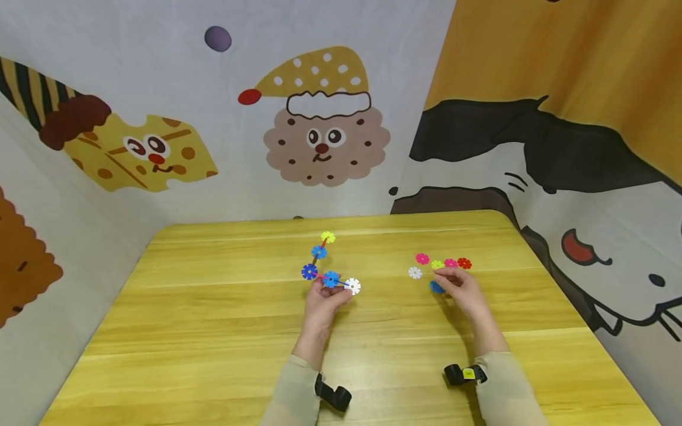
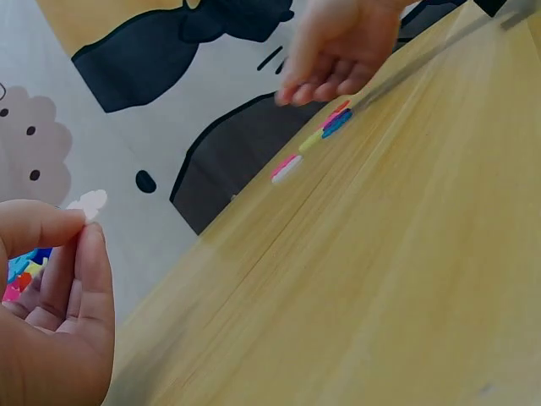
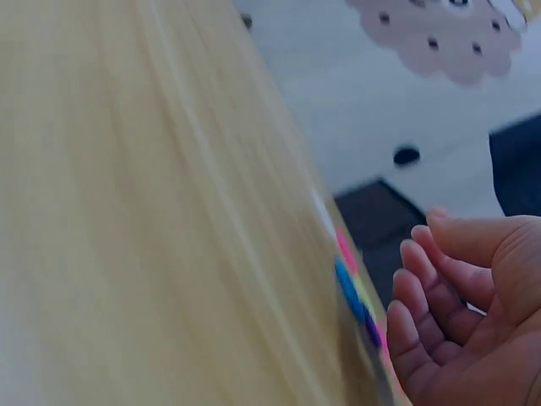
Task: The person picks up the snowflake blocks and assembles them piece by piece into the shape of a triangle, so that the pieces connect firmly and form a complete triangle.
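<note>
My left hand [image 1: 325,297] pinches a linked chain of snowflake discs [image 1: 322,266]: yellow, several blue ones and a white one [image 1: 352,286], held just above the wooden table [image 1: 213,331]. In the left wrist view its thumb and fingers [image 2: 59,279] close on the white disc [image 2: 90,202]. My right hand [image 1: 459,289] hovers over a small group of loose discs [image 1: 443,264] on the table: pink, yellow-green, red, white and blue. Its fingers [image 3: 439,296] are loosely curled and hold nothing. The loose discs [image 3: 353,292] lie just beside them.
Cartoon-printed cloth walls [image 1: 319,136] close in the table at the back, left and right. A black wrist strap [image 1: 334,395] sits on each forearm. Bare wood stretches left of the left hand and toward the near edge.
</note>
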Motion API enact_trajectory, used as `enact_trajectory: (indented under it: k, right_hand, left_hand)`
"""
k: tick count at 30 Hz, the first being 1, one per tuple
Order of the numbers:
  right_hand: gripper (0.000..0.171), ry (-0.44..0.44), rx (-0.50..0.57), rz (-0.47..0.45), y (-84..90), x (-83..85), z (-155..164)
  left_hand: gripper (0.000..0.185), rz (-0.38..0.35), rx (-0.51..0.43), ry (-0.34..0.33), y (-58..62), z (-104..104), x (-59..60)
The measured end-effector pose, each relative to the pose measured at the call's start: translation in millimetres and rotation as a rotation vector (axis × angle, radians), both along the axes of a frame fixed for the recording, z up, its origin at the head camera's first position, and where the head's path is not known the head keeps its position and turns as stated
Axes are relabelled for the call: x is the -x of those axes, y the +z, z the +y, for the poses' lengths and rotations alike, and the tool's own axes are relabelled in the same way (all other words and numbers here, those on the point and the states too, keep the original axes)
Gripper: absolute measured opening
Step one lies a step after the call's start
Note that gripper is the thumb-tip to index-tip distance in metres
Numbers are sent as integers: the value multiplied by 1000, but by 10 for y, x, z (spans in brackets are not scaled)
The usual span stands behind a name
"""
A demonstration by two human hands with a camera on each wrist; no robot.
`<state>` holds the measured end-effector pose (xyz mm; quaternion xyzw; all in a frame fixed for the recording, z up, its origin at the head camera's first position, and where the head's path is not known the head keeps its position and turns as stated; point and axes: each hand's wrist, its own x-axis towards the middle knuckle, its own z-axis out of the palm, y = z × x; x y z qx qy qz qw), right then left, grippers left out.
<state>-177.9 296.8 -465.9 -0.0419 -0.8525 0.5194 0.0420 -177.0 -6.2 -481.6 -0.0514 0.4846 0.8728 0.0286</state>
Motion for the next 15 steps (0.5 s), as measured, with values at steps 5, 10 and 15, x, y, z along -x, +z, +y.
enact_trajectory:
  k: [5, 10, 15]
  right_hand:
    - [34, -43, -104, -15, -52, 7, 255]
    - [34, -30, -208, -33, -77, 46, 367]
    - [36, -15, -290, -46, -97, 108, 408]
  left_hand:
    - [41, -5, 9, -6, 1, -8, 0]
    - [40, -3, 11, -19, 15, -18, 2]
    - [39, -5, 5, -21, 23, -19, 8]
